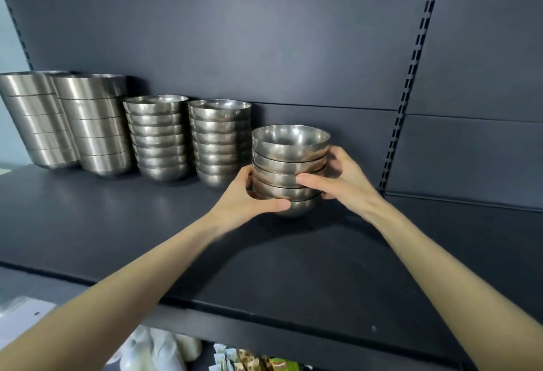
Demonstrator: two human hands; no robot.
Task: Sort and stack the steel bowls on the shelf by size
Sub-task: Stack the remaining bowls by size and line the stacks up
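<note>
The left forearm (132, 282) is bare along its whole visible length, slim and smooth; the right forearm (440, 267) is bare likewise, with faint tendon lines at the wrist; the left hand (249, 194) and right hand (338, 179) are bare too, long-fingered, the thumbnails short and plain.

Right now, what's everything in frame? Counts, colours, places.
Large steel bowl stacks: at least two, silver, shelf far left.
Small steel bowl stacks: two, silver, right of the large ones.
Held bowl stack: one, silver, right end of row.
Shelf: one, dark grey, under the bowls.
Slotted upright: one, black, rear right.
Packets: several, green and brown, below shelf.
Left hand: grips stack's left side.
Right hand: grips its right side.
</note>
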